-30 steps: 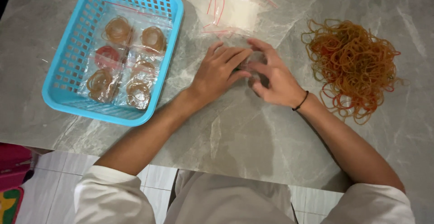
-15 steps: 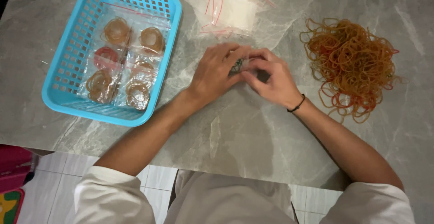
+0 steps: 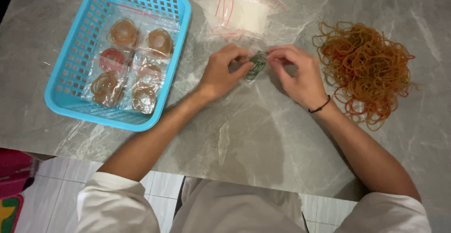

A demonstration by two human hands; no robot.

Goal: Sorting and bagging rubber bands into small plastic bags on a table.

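Head view: left hand point(image 3: 224, 73) and right hand point(image 3: 297, 71) met at bench point(image 3: 263, 148) centre, fingers of both pinched shut on a small clear bag of green rubber bands point(image 3: 257, 64). Bag's long axis ran diagonally, upper end toward right hand. Stack of empty clear bags point(image 3: 242, 8) lay just beyond; loose rubber band pile point(image 3: 364, 68) near right; blue basket point(image 3: 70, 99) of filled bags left.

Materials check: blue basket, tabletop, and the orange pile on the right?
Blue basket: likely moulded plastic, glossy, with a perforated grid wall. Tabletop: looks like polished grey stone or a marble-look laminate, veined. Orange pile: apparently rubber bands, thin matte loops.
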